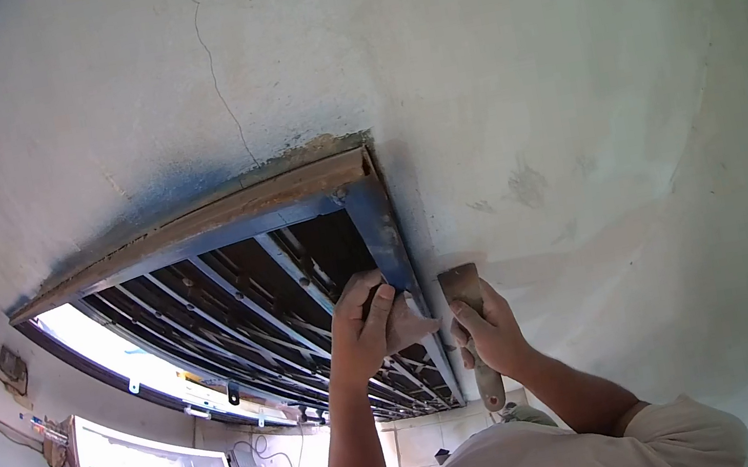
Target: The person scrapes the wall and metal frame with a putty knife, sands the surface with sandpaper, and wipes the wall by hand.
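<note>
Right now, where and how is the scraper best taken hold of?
Grip the scraper by its handle, probably coming from below in view: the bare end juts beneath the right hand, while the flat blade points upward.

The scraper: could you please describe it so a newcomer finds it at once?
Find the big barred frame in the pale wall. Just right of it, the right hand holds the scraper. Its flat, dark blade points up above a greyish handle, unlike the bent pinkish sheet in the left hand.
</note>
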`<action>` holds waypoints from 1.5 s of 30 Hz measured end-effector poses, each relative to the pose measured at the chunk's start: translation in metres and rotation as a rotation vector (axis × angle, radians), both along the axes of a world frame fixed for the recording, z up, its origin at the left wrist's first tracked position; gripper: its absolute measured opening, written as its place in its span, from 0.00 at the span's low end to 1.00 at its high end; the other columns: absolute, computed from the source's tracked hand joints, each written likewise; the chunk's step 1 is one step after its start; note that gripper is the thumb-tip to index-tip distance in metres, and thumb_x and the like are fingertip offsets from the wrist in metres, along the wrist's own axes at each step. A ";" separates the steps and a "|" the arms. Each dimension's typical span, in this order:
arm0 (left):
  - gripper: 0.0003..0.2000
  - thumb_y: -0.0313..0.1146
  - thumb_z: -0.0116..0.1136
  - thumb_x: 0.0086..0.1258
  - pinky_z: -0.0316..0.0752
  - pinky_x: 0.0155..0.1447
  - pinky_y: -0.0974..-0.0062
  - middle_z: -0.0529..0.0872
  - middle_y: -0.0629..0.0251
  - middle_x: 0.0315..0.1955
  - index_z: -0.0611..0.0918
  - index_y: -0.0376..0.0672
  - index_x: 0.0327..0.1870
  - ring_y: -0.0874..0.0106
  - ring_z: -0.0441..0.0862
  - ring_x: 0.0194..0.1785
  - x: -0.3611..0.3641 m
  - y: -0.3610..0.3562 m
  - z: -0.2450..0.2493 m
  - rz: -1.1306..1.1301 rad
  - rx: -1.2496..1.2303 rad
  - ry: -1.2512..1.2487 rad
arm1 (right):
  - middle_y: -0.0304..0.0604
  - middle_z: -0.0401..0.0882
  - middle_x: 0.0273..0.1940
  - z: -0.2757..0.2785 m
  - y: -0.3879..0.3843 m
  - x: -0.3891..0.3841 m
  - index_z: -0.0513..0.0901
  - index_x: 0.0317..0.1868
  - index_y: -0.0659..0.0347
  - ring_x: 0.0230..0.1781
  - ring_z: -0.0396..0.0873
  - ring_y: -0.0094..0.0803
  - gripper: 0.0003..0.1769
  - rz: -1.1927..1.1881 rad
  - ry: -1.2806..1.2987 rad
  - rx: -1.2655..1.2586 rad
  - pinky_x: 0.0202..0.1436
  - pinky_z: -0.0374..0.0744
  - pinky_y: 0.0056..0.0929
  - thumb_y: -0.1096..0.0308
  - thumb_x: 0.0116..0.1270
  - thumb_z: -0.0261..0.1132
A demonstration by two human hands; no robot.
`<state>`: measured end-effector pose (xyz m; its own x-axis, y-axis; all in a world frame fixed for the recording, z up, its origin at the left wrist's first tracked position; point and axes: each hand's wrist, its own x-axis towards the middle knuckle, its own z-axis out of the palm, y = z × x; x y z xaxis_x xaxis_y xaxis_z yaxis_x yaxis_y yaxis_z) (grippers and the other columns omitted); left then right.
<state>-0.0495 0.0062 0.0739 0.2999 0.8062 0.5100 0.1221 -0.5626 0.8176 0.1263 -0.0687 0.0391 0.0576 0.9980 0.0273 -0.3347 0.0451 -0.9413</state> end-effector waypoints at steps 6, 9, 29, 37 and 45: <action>0.09 0.27 0.52 0.75 0.71 0.54 0.77 0.84 0.60 0.40 0.81 0.33 0.48 0.73 0.79 0.44 0.002 -0.003 0.000 0.012 -0.088 -0.038 | 0.37 0.68 0.25 -0.007 -0.001 0.005 0.67 0.47 0.55 0.19 0.69 0.22 0.06 0.040 0.135 0.022 0.14 0.74 0.26 0.66 0.76 0.54; 0.09 0.28 0.53 0.75 0.72 0.53 0.78 0.83 0.61 0.39 0.80 0.32 0.48 0.73 0.78 0.44 0.002 -0.012 0.003 0.051 -0.071 -0.011 | 0.36 0.68 0.27 -0.009 -0.010 0.011 0.67 0.47 0.55 0.19 0.69 0.22 0.06 -0.059 0.092 0.042 0.14 0.74 0.26 0.65 0.76 0.55; 0.08 0.31 0.56 0.75 0.72 0.48 0.80 0.84 0.68 0.36 0.80 0.34 0.46 0.79 0.76 0.41 0.015 -0.003 -0.006 -0.010 -0.039 -0.124 | 0.37 0.68 0.22 -0.003 -0.015 0.033 0.66 0.47 0.58 0.15 0.67 0.21 0.06 -0.152 0.060 0.058 0.12 0.73 0.24 0.67 0.76 0.51; 0.08 0.31 0.55 0.76 0.71 0.47 0.81 0.83 0.67 0.34 0.80 0.35 0.44 0.79 0.75 0.39 0.026 -0.006 -0.009 0.036 -0.016 -0.207 | 0.38 0.68 0.21 0.001 -0.011 0.037 0.66 0.46 0.58 0.11 0.66 0.22 0.07 -0.186 -0.069 0.024 0.11 0.71 0.25 0.65 0.76 0.52; 0.09 0.34 0.54 0.77 0.68 0.45 0.84 0.79 0.72 0.34 0.79 0.36 0.45 0.82 0.71 0.38 0.034 -0.007 -0.017 0.022 -0.089 -0.303 | 0.38 0.68 0.21 0.000 -0.008 0.035 0.66 0.46 0.59 0.10 0.65 0.23 0.07 -0.096 0.160 0.033 0.09 0.69 0.24 0.65 0.76 0.52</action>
<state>-0.0158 -0.0010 0.0572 0.1267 0.8564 0.5005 -0.1231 -0.4871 0.8646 0.1612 -0.0763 0.0391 0.1590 0.9864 0.0424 -0.4728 0.1138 -0.8738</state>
